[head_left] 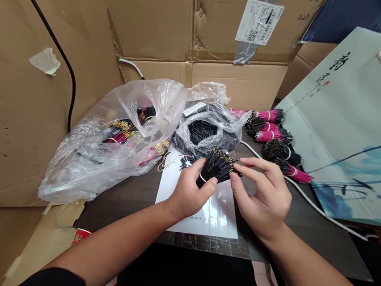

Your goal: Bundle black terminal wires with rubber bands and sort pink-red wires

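Note:
My left hand [192, 190] is wrapped around a bundle of thin black wires [217, 168] with gold tips fanning out at the top. A white band [202, 177] ties the bundle. My right hand [262, 195] meets its right edge, thumb and forefinger close together at the wire ends; what they pinch is too small to make out. Just behind the bundle, loose short black tubes [185, 162] lie by a white printed sheet [182, 225]. An opened plastic bag [181, 135] full of similar black tubes [202, 131] stands behind them.
A large clear plastic bag [73, 167] with more wire bundles lies at left. Several pink and black tied bundles [274, 135] sit at right, beside a white cable [319, 208] and a pale paper bag [359, 105]. Cardboard [151, 18] walls the dark table [123, 213] at the back.

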Available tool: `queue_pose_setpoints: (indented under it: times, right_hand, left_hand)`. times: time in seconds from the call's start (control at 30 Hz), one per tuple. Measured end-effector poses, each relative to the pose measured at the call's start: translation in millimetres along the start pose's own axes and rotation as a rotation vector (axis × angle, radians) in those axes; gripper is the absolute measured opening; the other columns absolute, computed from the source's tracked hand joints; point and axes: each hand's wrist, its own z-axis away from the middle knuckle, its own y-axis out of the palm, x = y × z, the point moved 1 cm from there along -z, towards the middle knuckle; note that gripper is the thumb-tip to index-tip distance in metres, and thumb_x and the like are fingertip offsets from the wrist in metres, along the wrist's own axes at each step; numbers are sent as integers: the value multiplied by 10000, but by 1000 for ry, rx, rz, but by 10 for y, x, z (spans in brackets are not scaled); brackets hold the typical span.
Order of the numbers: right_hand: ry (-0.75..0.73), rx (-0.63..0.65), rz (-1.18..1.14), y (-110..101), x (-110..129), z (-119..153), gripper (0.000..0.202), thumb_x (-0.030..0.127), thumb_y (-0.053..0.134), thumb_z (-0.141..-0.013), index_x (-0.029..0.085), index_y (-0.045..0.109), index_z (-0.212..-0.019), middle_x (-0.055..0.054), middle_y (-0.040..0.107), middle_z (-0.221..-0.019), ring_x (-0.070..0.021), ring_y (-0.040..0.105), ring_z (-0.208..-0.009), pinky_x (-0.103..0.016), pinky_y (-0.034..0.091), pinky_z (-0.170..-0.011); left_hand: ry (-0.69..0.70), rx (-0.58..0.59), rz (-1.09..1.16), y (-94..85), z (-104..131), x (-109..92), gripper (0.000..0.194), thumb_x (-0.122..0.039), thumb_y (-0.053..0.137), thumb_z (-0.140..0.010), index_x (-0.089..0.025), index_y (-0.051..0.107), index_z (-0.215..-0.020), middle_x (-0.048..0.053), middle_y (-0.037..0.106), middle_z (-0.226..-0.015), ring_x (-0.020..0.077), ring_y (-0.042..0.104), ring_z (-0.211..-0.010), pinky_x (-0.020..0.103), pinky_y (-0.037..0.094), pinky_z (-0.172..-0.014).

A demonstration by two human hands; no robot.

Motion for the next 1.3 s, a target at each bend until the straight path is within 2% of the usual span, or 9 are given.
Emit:
queue_pose_setpoints:
  times: [0.17,0.33,0.4,0.47,0.57,0.63,0.83,1.1,1.3]
  right_hand:
    - [45,45,-114,2,13,34,369,67,746,-830,259,743,-1145,-84,717,-1134,-252,700,-988,-481,589,-871]
    - [82,78,-209,28,2,33,398,70,736,-837,259,742,-1187,-92,697,-1186,-258,679,-1053,-498,581,-915]
    - [90,103,-236,48,-7,33,408,88,723,-853,266,731,-1219,-97,686,-1228,-270,667,-1106,-511,579,-943]
    - [108,127,-278,72,-25,36,456,131,705,-876,268,682,-1310,-111,666,-1295,-295,641,-1196,-546,557,-1008]
    - [146,170,-323,107,-62,43,606,198,671,-912,253,521,-1496,-142,542,-1500,-331,544,-1368,-586,492,-1111]
    - [150,224,-336,125,-83,44,651,210,640,-939,246,439,-1557,-146,467,-1580,-329,507,-1417,-581,458,-1150]
    - [61,327,-328,130,-73,38,673,202,531,-1002,197,285,-1629,-158,515,-1552,-283,530,-1412,-522,460,-1164]
    - [18,348,-276,140,-84,57,704,200,548,-994,173,260,-1636,-161,517,-1549,-278,532,-1411,-513,463,-1164]
    - [7,220,-215,102,-88,40,712,209,640,-955,191,353,-1606,-143,614,-1458,-288,639,-1299,-491,531,-1110]
  left_hand:
    - [-28,-52,-19,20,4,-17,270,-330,627,-921,-142,651,-1113,80,723,-1058,247,641,-1034,312,506,-851]
    - [-36,-91,6,34,-16,-7,242,-334,623,-928,-148,650,-1080,68,717,-1019,224,643,-989,304,515,-824]
    - [-55,-103,47,35,-24,-5,231,-354,629,-924,-162,641,-1052,51,708,-952,200,648,-902,295,525,-775]
    - [-133,-78,147,33,-24,0,245,-400,633,-921,-178,614,-1022,18,672,-832,151,621,-712,261,516,-633]
    - [-300,56,401,37,-6,11,284,-456,618,-915,-203,551,-1026,-52,563,-675,70,421,-422,197,351,-377]
    - [-355,135,535,37,9,16,295,-454,619,-903,-212,524,-1042,-71,538,-660,47,333,-366,178,283,-317]
    - [-385,187,535,36,23,17,349,-498,634,-893,-203,509,-1028,-61,552,-661,55,410,-384,159,335,-317]
    - [-369,181,529,64,18,22,348,-506,603,-940,-199,500,-1067,-79,522,-619,59,388,-369,166,338,-314]
    - [-387,242,614,54,30,21,333,-493,613,-927,-207,495,-1051,-71,544,-650,55,384,-371,169,343,-312]
